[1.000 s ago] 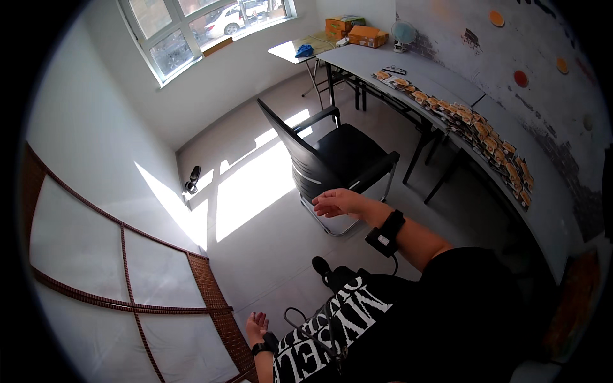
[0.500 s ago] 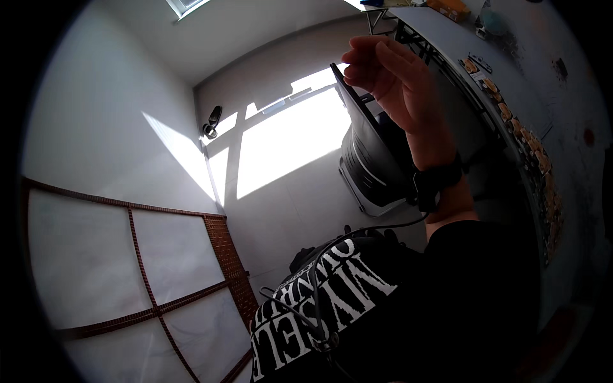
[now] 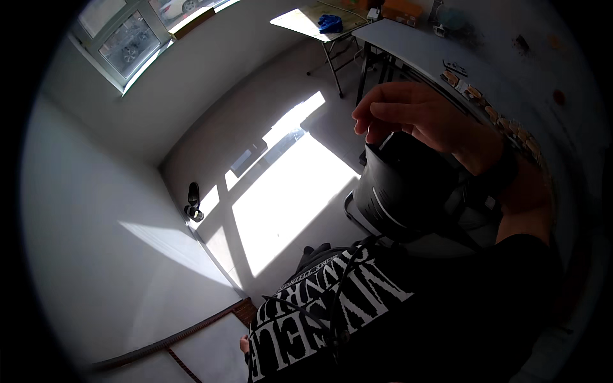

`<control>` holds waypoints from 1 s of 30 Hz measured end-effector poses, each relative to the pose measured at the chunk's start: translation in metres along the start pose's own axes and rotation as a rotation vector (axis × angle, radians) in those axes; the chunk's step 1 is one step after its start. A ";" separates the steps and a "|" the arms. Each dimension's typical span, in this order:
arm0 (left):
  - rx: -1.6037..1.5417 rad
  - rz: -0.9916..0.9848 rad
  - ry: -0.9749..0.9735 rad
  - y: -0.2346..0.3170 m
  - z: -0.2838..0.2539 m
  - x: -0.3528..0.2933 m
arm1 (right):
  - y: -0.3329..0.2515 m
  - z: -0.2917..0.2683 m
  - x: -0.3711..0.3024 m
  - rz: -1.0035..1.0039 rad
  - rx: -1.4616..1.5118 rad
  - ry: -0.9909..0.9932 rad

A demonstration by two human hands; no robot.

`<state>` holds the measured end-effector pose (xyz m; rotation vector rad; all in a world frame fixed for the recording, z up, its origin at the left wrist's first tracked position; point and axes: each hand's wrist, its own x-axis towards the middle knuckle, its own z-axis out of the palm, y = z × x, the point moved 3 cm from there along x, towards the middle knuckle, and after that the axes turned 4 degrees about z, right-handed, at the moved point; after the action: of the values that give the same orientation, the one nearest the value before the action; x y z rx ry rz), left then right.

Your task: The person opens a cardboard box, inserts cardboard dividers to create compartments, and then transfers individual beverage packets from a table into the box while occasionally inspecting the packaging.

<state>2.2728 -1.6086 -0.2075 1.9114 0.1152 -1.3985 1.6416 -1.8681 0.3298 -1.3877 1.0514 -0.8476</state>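
The right hand (image 3: 437, 121) is raised in front of the body, palm-side inward, its fingers loosely curved and nothing showing in its grasp. A dark band (image 3: 500, 171) circles that wrist. Behind and below the fingertips stands the black chair (image 3: 386, 191), its backrest toward the person; whether the fingers touch its top edge, I cannot tell. The left hand (image 3: 244, 345) shows only as a sliver beside the black shirt (image 3: 332, 300) with white lettering, so its grip cannot be made out.

Right of the chair runs a long grey worktop (image 3: 408, 41) — it carries a line of orange-and-black printed pieces (image 3: 504, 121) and, near them, a small dark object (image 3: 454, 67). At its far end is an orange box (image 3: 400, 11). A folding worktop (image 3: 299, 20) stands beside it, with a crumpled blue item (image 3: 330, 24) on top. Sunlight falls on the floor (image 3: 287, 191), and 2 black shoes (image 3: 193, 203) rest near the left wall (image 3: 83, 204).
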 end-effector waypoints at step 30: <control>0.272 0.323 -1.002 0.564 0.876 -0.029 | 0.105 -0.349 0.196 0.137 0.437 0.696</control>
<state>1.8449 -2.5362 0.0007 1.1350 -0.8527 -2.0186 1.3700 -2.1683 0.2434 -0.6433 1.3530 -1.4088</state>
